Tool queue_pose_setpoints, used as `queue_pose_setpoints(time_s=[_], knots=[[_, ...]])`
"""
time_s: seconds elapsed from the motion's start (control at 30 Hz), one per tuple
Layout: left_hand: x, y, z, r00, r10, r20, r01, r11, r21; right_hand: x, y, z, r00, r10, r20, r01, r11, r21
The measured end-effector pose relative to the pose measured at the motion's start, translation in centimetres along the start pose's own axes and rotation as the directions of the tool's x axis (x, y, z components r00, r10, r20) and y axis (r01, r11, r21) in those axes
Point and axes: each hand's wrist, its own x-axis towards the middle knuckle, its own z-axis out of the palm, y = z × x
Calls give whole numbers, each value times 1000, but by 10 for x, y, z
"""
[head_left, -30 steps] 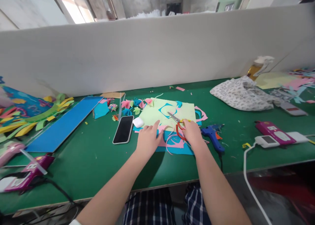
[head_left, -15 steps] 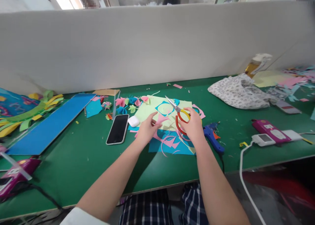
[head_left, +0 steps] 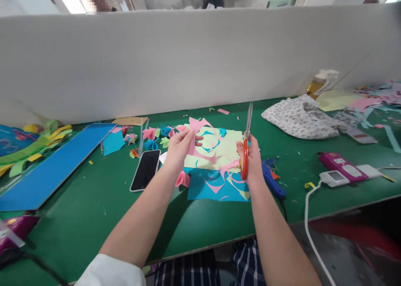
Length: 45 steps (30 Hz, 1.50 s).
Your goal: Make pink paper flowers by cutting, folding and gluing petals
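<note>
Between the thumb and fingers of my left hand is a scrap of pink paper with curved cut edges, lifted above the sheets. My right hand is closed around the handles of a pair of scissors, whose blades point up and away from me. Under both hands lie a pale green sheet and a blue sheet, strewn with pink and blue offcuts. Small folded paper flowers in pink, blue and green sit left of the sheets, and a pink one lies below my left wrist.
A phone lies left of my left forearm. Right of my right hand is a blue glue gun. Farther right are a patterned cloth, a purple device and a white cable. A long blue board lies at left.
My left hand has lifted the pink scrap off the sheets. My right hand has turned the scissors from pointing left to pointing upright, and shifted slightly right. The pink flower below my left wrist now shows.
</note>
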Motion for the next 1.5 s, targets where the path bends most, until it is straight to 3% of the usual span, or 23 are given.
queue_pose_setpoints(time_s=[0.17,0.37,0.57,0.83,0.97,1.13,1.17,1.23,1.3,1.33,1.37,1.4,1.5], knots=[[0,8,6,999,-23,-40,15,982,-189,-3,-2,2,999,-34,-35,37,995,96],[-1,15,7,992,11,-127,-62,914,-401,-11,-13,7,993,2,121,-40,949,312],[-5,24,8,989,70,-132,-120,898,-423,-22,-26,11,951,78,299,-199,895,399],[-7,18,11,990,92,-105,-127,907,-402,-21,-16,22,945,103,310,-267,790,552],[-2,11,10,994,71,-86,-94,947,-307,-18,-15,23,967,157,199,-246,769,590],[9,-5,3,995,-36,-92,39,999,22,-14,-14,20,985,150,88,-173,793,584],[9,-8,3,991,-14,-132,23,997,68,-13,-14,20,986,147,81,-167,798,579],[8,-12,3,966,162,-201,-105,959,265,-13,-13,19,987,142,76,-160,808,568],[3,-12,7,943,322,-81,-248,845,474,-12,-13,19,987,132,87,-158,816,556],[0,-10,9,953,296,66,-288,816,502,-12,-13,19,987,125,97,-158,820,550],[-4,-7,11,951,195,241,-293,819,493,-12,-13,19,987,119,108,-159,824,544],[-6,-4,13,930,132,344,-295,825,483,-13,-14,19,987,112,118,-158,828,537],[-10,6,15,877,38,479,-292,834,468,-13,-15,17,988,78,133,-134,856,499]])
